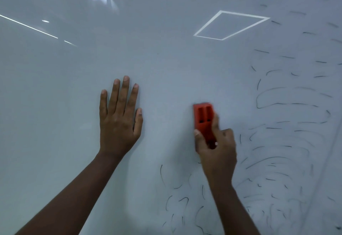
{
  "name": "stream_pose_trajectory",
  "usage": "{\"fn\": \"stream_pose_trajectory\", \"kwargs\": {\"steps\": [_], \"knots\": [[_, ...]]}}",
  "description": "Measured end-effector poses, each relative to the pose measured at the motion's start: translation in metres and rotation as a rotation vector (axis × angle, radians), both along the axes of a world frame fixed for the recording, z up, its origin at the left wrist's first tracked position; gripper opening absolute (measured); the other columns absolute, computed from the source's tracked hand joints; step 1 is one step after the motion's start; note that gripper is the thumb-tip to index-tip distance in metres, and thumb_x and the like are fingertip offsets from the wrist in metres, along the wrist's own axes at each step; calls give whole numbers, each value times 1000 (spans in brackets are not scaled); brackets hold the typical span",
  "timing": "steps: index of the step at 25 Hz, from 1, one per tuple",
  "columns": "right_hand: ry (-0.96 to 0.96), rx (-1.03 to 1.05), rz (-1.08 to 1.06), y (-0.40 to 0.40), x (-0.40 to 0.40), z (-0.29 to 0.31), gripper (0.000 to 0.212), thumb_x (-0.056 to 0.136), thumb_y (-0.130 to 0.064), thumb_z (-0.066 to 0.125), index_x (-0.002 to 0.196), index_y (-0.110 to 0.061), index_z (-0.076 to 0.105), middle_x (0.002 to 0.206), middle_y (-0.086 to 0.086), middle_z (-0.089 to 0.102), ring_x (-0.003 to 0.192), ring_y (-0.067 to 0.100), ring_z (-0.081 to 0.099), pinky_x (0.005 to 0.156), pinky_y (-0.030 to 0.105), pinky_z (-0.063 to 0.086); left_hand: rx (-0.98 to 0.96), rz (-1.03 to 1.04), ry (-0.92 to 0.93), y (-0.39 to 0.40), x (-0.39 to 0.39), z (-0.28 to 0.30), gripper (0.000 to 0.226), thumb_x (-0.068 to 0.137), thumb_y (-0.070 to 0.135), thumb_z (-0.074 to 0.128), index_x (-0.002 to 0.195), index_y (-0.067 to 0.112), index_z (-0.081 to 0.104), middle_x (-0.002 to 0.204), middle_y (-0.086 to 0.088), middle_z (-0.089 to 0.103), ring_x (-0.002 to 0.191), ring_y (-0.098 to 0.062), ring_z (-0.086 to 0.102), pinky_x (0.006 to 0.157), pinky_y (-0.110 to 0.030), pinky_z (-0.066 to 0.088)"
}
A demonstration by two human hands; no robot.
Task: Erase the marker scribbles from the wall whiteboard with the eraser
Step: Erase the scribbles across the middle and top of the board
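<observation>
The eraser (pixel 203 119) is a red plastic block with two long slots moulded into its back, standing upright against the whiteboard (pixel 166 64). My right hand (pixel 216 149) grips its lower half, thumb on the near side and fingers curled round the far side (the top half sticks out above my knuckles). Black marker scribbles (pixel 288 105) crowd the board to the right of that hand and below it; its right edge seems to run past them. My left hand (pixel 120 120) rests flat, fingers straight, on bare board well to the left.
</observation>
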State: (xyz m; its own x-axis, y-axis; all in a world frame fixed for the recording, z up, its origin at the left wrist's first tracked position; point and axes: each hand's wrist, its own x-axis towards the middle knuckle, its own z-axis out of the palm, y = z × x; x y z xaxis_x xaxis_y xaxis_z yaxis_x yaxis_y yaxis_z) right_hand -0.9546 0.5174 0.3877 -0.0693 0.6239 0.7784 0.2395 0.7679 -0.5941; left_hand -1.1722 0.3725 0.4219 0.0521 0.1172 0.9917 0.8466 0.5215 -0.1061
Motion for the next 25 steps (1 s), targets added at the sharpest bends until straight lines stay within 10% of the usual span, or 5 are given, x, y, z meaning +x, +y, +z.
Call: {"fn": "stream_pose_trajectory", "kwargs": {"steps": [3,12,20,25], "knots": [[109,-66,19,7,1,10,77,89,-61,60,158,-43,32,97,-2,44,87,19,56,73,26,48,3,0,-14,0,2,-10,62,110,22,43,168,6,27,175,-18,21,164,-36,18,131,-60,16],[-424,461,6,-43,-24,-43,81,79,-50,82,150,-40,43,98,0,53,84,16,50,65,33,53,-13,22,-2,0,-1,-29,63,110,23,41,169,8,24,177,-16,18,164,-36,16,132,-59,14],[162,-264,3,37,31,-32,77,89,-62,64,156,-50,28,106,0,52,90,15,58,82,36,53,-13,15,-12,-1,-3,-43,62,111,24,41,169,9,25,177,-15,19,164,-35,17,133,-58,13],[270,-377,53,35,27,-52,77,92,-57,65,158,-48,27,112,2,54,96,15,58,86,31,51,-20,25,-27,1,0,-53,64,110,25,42,169,9,23,177,-16,18,164,-36,16,132,-58,11]]}}
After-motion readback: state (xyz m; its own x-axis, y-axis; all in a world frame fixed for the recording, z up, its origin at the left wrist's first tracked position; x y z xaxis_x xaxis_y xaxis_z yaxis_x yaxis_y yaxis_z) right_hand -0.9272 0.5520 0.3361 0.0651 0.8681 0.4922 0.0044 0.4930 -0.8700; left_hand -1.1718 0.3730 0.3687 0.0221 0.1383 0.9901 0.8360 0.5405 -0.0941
